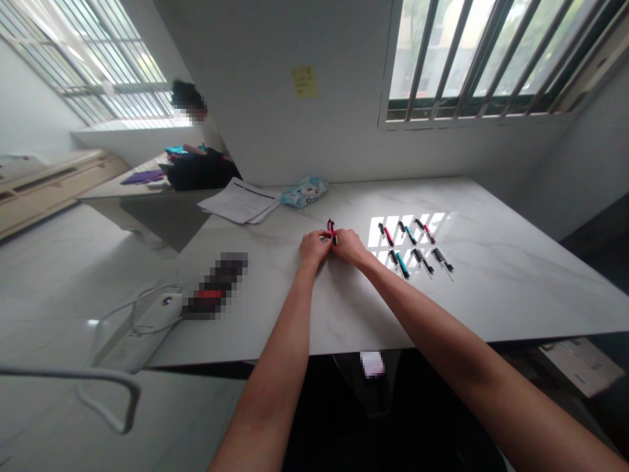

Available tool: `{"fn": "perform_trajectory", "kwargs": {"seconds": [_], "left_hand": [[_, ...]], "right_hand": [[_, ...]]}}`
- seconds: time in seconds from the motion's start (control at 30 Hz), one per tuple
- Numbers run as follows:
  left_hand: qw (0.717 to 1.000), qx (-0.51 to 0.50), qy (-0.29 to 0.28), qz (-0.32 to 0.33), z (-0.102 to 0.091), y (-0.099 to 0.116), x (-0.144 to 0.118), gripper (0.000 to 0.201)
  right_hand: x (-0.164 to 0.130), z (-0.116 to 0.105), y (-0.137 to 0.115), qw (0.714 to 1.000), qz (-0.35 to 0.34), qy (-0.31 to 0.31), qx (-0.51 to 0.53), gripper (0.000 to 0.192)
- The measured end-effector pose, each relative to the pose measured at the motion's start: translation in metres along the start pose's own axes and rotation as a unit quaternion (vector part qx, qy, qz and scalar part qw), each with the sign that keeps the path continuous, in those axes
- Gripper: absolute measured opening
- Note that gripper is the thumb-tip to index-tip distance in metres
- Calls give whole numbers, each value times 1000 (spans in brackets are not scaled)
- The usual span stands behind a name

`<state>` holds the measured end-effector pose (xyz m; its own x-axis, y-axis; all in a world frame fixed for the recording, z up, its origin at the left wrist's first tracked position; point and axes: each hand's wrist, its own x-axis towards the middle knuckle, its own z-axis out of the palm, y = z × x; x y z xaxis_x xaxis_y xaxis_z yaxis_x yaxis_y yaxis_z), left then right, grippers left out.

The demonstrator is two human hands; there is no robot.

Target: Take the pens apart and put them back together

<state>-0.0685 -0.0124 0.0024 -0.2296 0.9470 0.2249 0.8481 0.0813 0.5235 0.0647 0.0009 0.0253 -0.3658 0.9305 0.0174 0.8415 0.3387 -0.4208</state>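
Observation:
My left hand (316,248) and my right hand (349,246) meet over the middle of the white table (275,288), fingers closed in a pinch. Between them is a red and black pen (331,226), its dark end pointing away from me. Fingers cover part of it, and I cannot tell whether it is whole or in pieces. To the right of my hands lie several pens in two rows, partly in sunlight, among them a red one (388,236), a teal one (401,265) and a black one (443,259). Loose-looking dark parts lie beside them.
Printed papers (240,200) and a blue-white soft pack (305,191) lie along the wall. At left are a blurred dark object (216,286) and a white box with a cable (160,321). Another person (201,157) sits far left. A yellow note (304,81) is on the wall.

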Motion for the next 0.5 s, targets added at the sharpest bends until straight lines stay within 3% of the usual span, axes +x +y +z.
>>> {"fn": "perform_trajectory", "kwargs": {"seconds": [0.33,0.5], "left_hand": [[1000,-28,-11,4,0,0,1,24],[998,-61,25,-9,0,5,0,30]], "right_hand": [[-2,-8,15,997,-59,-16,52,41],[-7,-37,60,989,-117,28,85,60]]}}
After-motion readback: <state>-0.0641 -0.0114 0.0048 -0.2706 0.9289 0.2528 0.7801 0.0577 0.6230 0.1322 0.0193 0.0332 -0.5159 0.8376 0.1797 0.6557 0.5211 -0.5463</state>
